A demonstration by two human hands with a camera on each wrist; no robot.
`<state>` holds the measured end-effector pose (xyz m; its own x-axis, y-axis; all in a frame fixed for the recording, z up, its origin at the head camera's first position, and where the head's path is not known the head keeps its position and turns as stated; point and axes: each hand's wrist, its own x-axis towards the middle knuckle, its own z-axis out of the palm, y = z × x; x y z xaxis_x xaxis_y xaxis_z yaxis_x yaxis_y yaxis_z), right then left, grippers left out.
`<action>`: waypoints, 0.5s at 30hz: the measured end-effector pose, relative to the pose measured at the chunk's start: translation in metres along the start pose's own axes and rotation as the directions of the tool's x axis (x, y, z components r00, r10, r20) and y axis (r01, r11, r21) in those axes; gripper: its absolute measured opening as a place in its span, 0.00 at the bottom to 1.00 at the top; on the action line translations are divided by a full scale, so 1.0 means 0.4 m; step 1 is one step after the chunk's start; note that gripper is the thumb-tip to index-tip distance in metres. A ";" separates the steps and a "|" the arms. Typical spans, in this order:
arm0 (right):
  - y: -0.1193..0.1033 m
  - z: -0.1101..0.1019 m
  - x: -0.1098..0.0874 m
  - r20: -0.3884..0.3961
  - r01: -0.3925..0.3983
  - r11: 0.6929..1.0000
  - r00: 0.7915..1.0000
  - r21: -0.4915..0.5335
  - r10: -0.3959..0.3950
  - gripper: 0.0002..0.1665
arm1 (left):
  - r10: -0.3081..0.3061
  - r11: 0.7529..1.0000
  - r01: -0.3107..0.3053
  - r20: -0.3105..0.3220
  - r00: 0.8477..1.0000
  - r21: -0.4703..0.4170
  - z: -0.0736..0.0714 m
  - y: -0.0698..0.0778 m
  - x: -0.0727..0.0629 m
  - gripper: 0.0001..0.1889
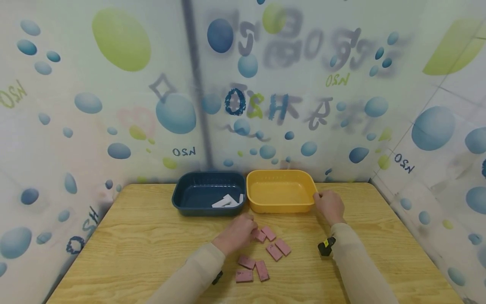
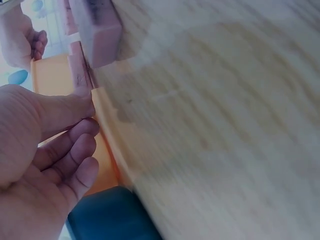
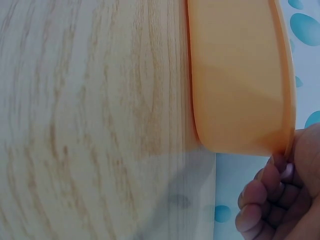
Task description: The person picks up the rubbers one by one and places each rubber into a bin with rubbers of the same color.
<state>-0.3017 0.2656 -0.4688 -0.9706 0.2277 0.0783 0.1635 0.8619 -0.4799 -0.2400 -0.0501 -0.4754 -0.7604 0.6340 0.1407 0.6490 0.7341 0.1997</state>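
Note:
My left hand [image 1: 237, 233] is at the far end of a loose group of pink blocks [image 1: 274, 252] on the wooden table. Between its thumb and forefinger it pinches the end of one pink block [image 2: 78, 70], partly hidden by the fingers. Its other fingers [image 2: 82, 150] are curled. At the right end of a yellow basin [image 1: 281, 208], my right hand [image 1: 331, 206] grips the rim with thumb and fingers, as the right wrist view also shows. Several more pink blocks [image 1: 262, 270] lie nearer to me, flat on the table.
A dark blue basin [image 1: 209, 212] stands against the yellow one on its left, with several white blocks [image 1: 228, 201] inside at its right end. Both basins are at the table's back edge, before a wall [image 1: 159, 160] printed with bubbles.

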 end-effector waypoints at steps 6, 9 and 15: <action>-0.002 0.001 -0.002 -0.010 0.002 1.000 1.000 0.010 -0.002 0.26 | 0.054 0.998 -0.050 -0.107 0.993 0.037 -0.003 -0.004 0.002 0.03; -0.001 0.002 -0.003 -0.009 0.001 1.000 1.000 0.015 -0.001 0.26 | 0.092 0.994 -0.081 -0.174 0.980 0.068 -0.003 -0.007 0.008 0.04; -0.001 0.001 -0.001 -0.009 -0.001 1.000 1.000 0.009 0.001 0.26 | 0.112 0.993 -0.102 -0.263 0.958 0.052 -0.017 -0.004 0.019 0.02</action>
<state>-0.3015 0.2650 -0.4689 -0.9687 0.2327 0.0862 0.1627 0.8578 -0.4875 -0.2469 -0.0482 -0.4680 -0.6622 0.6258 0.4122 0.7234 0.6774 0.1337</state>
